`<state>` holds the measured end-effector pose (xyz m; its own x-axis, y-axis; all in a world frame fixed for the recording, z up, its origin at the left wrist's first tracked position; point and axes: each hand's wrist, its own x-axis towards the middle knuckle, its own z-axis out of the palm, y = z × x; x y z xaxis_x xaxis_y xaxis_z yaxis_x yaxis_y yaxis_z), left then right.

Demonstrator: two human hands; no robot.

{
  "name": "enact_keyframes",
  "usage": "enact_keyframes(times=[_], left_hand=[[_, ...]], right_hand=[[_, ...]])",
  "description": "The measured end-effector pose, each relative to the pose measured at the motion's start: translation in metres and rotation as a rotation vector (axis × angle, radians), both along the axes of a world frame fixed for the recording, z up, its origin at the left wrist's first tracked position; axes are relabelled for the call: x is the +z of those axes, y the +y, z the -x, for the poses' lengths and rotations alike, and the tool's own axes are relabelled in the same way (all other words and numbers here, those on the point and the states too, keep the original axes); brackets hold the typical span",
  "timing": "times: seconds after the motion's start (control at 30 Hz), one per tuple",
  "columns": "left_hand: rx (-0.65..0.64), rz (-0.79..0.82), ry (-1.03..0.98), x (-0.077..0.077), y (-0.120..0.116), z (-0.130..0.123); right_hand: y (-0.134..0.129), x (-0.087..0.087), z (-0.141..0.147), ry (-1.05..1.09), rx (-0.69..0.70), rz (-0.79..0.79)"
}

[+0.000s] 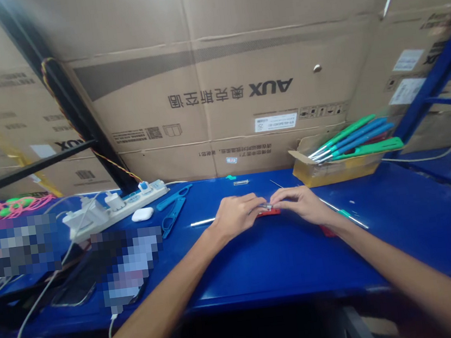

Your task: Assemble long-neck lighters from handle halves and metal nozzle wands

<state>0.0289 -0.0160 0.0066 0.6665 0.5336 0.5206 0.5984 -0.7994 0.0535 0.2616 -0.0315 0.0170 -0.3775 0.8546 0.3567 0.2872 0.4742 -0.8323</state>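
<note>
Over the blue table (286,260), my left hand (237,214) and my right hand (300,203) meet with fingertips pinched. Between them is a small silvery metal piece (269,206), too small to name. A flat red plastic part (271,213) shows just below the fingertips, partly covered by my left hand. Another bit of red (328,230) peeks out under my right wrist. To the left of my left hand, a thin metal rod (202,223) sticks out. Beyond my right wrist lies a slim metal rod with a teal piece (345,213).
A cardboard box (336,170) of green and blue handled tools stands back right. At left are a white power strip (131,202) with plugs, a white earbud case (142,215), blue plastic pieces (174,216) and phones (133,268). Cardboard (221,65) walls the back.
</note>
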Motion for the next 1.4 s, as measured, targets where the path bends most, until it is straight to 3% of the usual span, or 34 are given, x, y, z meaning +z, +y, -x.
enact_keyframes(times=[0.13, 0.27, 0.5, 0.63, 0.8, 0.9, 0.97, 1.1, 1.23, 1.3, 1.4], left_hand=[[0.023, -0.025, -0.027, -0.004, 0.0, -0.002], [-0.033, -0.077, 0.023, -0.003, 0.002, 0.0], [-0.049, -0.095, -0.029, 0.009, 0.004, 0.007], [0.04, 0.017, -0.2, 0.019, 0.0, 0.016], [0.058, 0.376, -0.563, 0.022, -0.007, 0.018], [-0.011, 0.373, -0.528, 0.014, -0.013, 0.007], [-0.027, 0.322, -0.463, 0.008, -0.018, -0.002], [-0.066, 0.423, -0.47, -0.002, -0.027, -0.017], [-0.117, 0.445, -0.429, -0.002, -0.024, -0.014], [-0.091, 0.438, -0.374, 0.0, -0.016, -0.005], [0.084, 0.446, -0.299, 0.0, 0.0, 0.01]], right_hand=[[-0.003, 0.002, 0.0, -0.011, -0.013, -0.043], [-0.002, 0.0, 0.001, -0.024, -0.003, -0.05], [-0.003, -0.002, -0.002, 0.136, 0.025, 0.083], [0.001, -0.011, -0.005, 0.074, -0.044, 0.075], [0.01, -0.024, -0.015, -0.16, -0.248, -0.049], [0.01, -0.026, -0.017, -0.213, -0.231, -0.058], [0.007, -0.025, -0.012, -0.242, -0.149, -0.054], [-0.005, -0.02, 0.003, -0.265, 0.026, -0.09], [-0.015, -0.018, 0.009, -0.219, -0.015, -0.16], [-0.016, -0.018, 0.005, -0.219, -0.065, -0.258], [-0.016, -0.017, -0.003, -0.328, -0.114, -0.39]])
